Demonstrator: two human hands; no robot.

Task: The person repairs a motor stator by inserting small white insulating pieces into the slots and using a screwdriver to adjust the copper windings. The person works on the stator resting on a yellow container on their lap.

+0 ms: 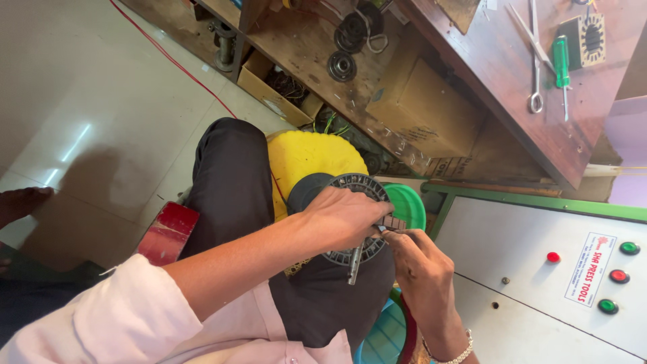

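Observation:
My left hand (344, 217) grips a round dark grey slotted metal disc (359, 185) with a short steel shaft (354, 265) sticking out below it, held over my lap. My right hand (419, 268) comes up from below with its fingertips pinched at the disc's right edge, touching the slots; whether anything small is in those fingers I cannot tell. Behind the disc lie a yellow plastic stool seat (306, 156) and a green plastic lid (408, 203). My knee in dark trousers (226, 182) is to the left.
A grey control panel (532, 269) with a green frame and red and green buttons stands at right. A wooden bench (512, 74) above holds a green-handled screwdriver (561, 62) and scissors (535, 57). Cardboard boxes (421, 108) and bearings (342, 66) lie under it. A red wire (172, 61) crosses the tiled floor.

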